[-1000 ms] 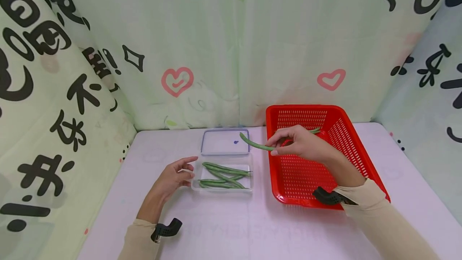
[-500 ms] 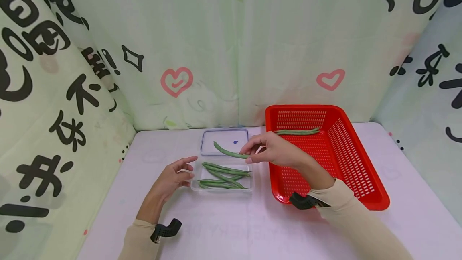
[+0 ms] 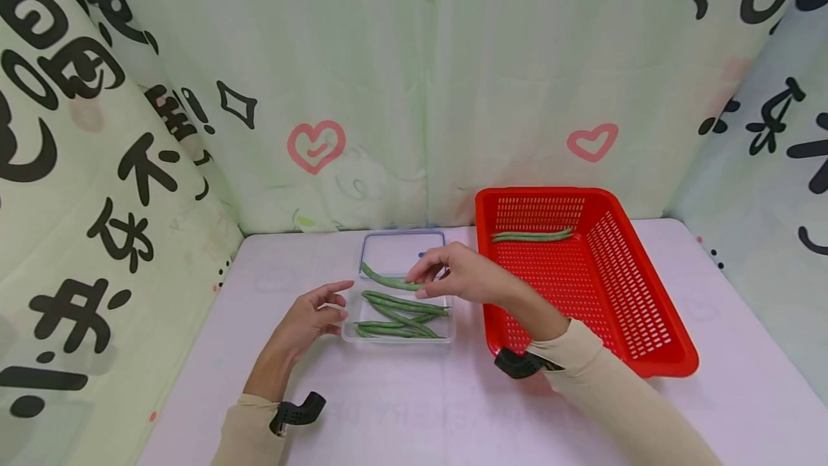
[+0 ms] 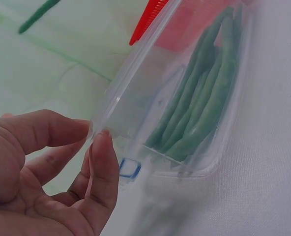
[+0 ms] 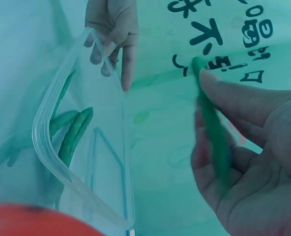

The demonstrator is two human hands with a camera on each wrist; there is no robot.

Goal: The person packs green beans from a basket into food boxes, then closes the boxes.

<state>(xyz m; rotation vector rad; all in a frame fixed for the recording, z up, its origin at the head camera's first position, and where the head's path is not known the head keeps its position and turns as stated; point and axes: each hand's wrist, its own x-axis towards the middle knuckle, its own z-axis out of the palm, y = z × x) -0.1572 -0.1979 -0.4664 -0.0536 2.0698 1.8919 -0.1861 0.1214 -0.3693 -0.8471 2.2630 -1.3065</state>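
In the head view my right hand [image 3: 462,275] pinches a green bean [image 3: 384,279] above the back edge of a clear plastic container [image 3: 348,336]. The right wrist view shows this bean [image 5: 214,130], blurred, between thumb and fingers. Several green beans [image 3: 401,304] lie in the container. My left hand [image 3: 313,315] is at the container's left end, its fingers loosely bent. Two fingertips [image 4: 103,140] touch the outside near the rim corner in the left wrist view.
A red plastic basket [image 3: 653,308] stands to the right, with a few green beans [image 3: 533,236] near its back wall. Behind the container lies a clear lid with a blue edge [image 3: 388,243]. A printed curtain [image 3: 388,92] rises behind the table [image 3: 388,408].
My right hand has moved left with the green bean, from above the red basket to above the container. The beans in the basket are now uncovered. My left hand has stayed put.
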